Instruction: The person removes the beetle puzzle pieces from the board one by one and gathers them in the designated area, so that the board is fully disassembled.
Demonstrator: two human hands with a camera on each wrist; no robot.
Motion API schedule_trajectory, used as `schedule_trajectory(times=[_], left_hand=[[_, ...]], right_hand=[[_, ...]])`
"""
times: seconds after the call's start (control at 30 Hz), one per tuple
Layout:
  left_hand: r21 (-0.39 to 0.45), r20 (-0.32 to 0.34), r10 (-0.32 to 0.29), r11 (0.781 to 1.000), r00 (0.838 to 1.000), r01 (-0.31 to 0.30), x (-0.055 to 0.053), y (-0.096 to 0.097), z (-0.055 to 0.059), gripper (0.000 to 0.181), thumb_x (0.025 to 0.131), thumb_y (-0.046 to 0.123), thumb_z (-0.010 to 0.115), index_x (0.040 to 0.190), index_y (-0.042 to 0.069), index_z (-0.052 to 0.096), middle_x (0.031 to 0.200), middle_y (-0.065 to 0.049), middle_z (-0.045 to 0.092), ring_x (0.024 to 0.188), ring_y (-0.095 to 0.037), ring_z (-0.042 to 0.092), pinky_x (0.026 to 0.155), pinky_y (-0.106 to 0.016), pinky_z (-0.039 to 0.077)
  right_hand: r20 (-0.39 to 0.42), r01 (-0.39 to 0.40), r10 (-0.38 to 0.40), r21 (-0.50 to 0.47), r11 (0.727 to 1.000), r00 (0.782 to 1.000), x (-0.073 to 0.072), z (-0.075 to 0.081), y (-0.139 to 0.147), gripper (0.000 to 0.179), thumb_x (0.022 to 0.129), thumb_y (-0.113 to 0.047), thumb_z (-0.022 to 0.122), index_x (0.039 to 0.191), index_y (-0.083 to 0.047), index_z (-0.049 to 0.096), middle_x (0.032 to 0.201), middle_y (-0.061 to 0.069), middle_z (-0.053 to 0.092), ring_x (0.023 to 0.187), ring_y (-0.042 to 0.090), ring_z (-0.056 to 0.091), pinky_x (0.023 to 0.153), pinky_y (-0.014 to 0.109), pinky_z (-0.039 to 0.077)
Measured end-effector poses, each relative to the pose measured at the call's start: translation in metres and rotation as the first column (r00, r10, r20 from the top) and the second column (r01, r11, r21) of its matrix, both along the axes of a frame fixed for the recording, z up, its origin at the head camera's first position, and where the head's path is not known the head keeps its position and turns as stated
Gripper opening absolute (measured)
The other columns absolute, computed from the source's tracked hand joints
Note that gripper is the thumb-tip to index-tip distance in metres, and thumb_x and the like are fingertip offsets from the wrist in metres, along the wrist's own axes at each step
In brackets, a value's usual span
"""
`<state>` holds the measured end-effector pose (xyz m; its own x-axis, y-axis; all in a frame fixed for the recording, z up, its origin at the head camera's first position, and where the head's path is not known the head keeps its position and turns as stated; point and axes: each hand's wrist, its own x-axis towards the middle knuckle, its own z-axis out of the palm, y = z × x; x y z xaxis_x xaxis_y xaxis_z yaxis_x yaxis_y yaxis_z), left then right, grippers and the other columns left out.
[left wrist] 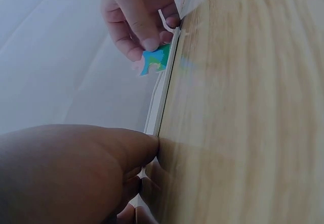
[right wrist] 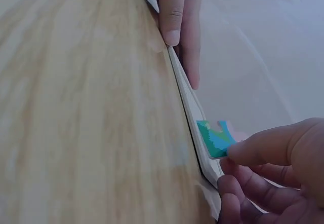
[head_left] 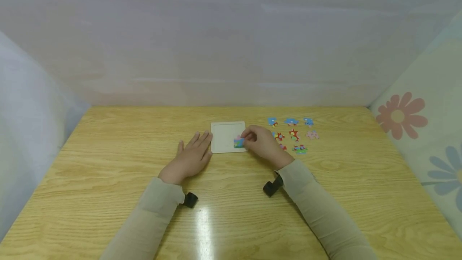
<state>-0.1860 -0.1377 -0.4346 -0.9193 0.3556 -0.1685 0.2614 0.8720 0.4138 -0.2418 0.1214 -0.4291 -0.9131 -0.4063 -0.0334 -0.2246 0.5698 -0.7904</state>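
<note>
A pale, shallow puzzle tray (head_left: pixel 221 136) with a raised rim lies on the wooden table. My right hand (head_left: pixel 262 143) pinches a blue and green jigsaw piece (head_left: pixel 238 143) with a pink tab between thumb and fingers. In the right wrist view this piece (right wrist: pixel 216 139) is tilted up over the tray's near right corner. My left hand (head_left: pixel 190 157) lies with its fingers extended, touching the tray's left edge. The left wrist view shows its thumb (left wrist: pixel 136 145) against the tray's near rim.
Several loose jigsaw pieces lie in rough rows right of the tray, among them a blue one (head_left: pixel 291 121), a red one (head_left: pixel 294 135) and a pink one (head_left: pixel 312 135). My right hand partly covers the nearest ones. A pale cloth wall (head_left: pixel 231 51) stands behind the table.
</note>
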Motion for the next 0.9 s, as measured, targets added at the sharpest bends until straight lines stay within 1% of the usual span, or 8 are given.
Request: schedule_trajectory(times=[0.13, 0.23, 0.37, 0.53, 0.73, 0.83, 0.9], left_hand=[[-0.001, 0.001, -0.005, 1.0, 1.0, 0.005, -0.001, 0.0, 0.0, 0.061, 0.111, 0.029, 0.037, 0.163, 0.007, 0.014, 0.169, -0.011, 0.008, 0.155, -0.037, 0.003, 0.111, -0.077, -0.002], [0.0, 0.009, -0.004, 1.0, 1.0, 0.004, -0.002, 0.001, 0.0, 0.061, 0.111, 0.029, 0.037, 0.163, 0.008, 0.013, 0.17, -0.011, 0.007, 0.155, -0.036, 0.002, 0.111, -0.077, -0.002], [0.003, 0.015, -0.007, 1.0, 1.0, 0.007, -0.003, 0.003, -0.002, 0.062, 0.111, 0.03, 0.037, 0.163, 0.008, 0.012, 0.17, -0.01, 0.007, 0.155, -0.036, 0.001, 0.112, -0.076, -0.003], [0.003, 0.017, -0.013, 1.0, 1.0, 0.013, -0.003, 0.004, -0.004, 0.062, 0.111, 0.031, 0.037, 0.164, 0.009, 0.011, 0.17, -0.01, 0.006, 0.155, -0.035, 0.0, 0.111, -0.076, -0.003], [0.001, 0.023, -0.017, 1.0, 1.0, 0.017, -0.005, 0.004, -0.004, 0.063, 0.111, 0.031, 0.037, 0.164, 0.009, 0.01, 0.17, -0.009, 0.004, 0.155, -0.034, -0.001, 0.111, -0.076, -0.004], [-0.001, 0.03, -0.015, 1.0, 0.999, 0.015, -0.005, 0.004, -0.003, 0.064, 0.111, 0.032, 0.037, 0.164, 0.009, 0.009, 0.17, -0.009, 0.003, 0.156, -0.034, -0.001, 0.111, -0.076, -0.004], [-0.001, 0.033, -0.015, 1.0, 0.999, 0.015, -0.005, 0.004, -0.003, 0.063, 0.111, 0.031, 0.037, 0.164, 0.009, 0.01, 0.17, -0.009, 0.003, 0.155, -0.034, -0.001, 0.111, -0.076, -0.004]], right_hand=[[0.039, 0.034, -0.033, -0.035, 0.999, 0.999, 0.001, 0.004, 0.002, 0.011, 0.099, -0.012, 0.064, 0.108, -0.009, 0.07, 0.104, 0.005, 0.069, 0.091, 0.02, 0.062, 0.079, 0.034, 0.053], [0.093, 0.063, -0.056, -0.079, 0.995, 0.994, 0.001, 0.007, 0.005, 0.012, 0.1, -0.014, 0.063, 0.108, -0.01, 0.07, 0.104, 0.006, 0.068, 0.09, 0.022, 0.061, 0.077, 0.034, 0.052], [0.135, 0.082, -0.064, -0.139, 0.987, 0.989, -0.002, 0.009, 0.012, 0.013, 0.1, -0.012, 0.063, 0.11, -0.008, 0.069, 0.103, 0.008, 0.069, 0.089, 0.024, 0.065, 0.078, 0.035, 0.055], [0.115, 0.074, -0.055, -0.165, 0.984, 0.992, -0.007, 0.011, 0.023, 0.017, 0.099, -0.012, 0.066, 0.113, -0.003, 0.069, 0.102, 0.012, 0.071, 0.088, 0.026, 0.071, 0.08, 0.037, 0.058], [0.096, 0.05, -0.034, -0.172, 0.984, 0.995, -0.008, 0.016, 0.037, 0.018, 0.1, -0.012, 0.066, 0.115, -0.002, 0.069, 0.102, 0.014, 0.069, 0.09, 0.03, 0.071, 0.083, 0.041, 0.059], [0.084, 0.033, -0.019, -0.164, 0.986, 0.996, -0.007, 0.018, 0.046, 0.018, 0.1, -0.012, 0.064, 0.116, -0.003, 0.068, 0.103, 0.013, 0.067, 0.092, 0.031, 0.07, 0.084, 0.043, 0.059], [0.077, 0.027, -0.016, -0.138, 0.99, 0.997, -0.006, 0.019, 0.054, 0.019, 0.101, -0.015, 0.064, 0.116, -0.004, 0.068, 0.104, 0.012, 0.067, 0.093, 0.03, 0.07, 0.084, 0.042, 0.059]])
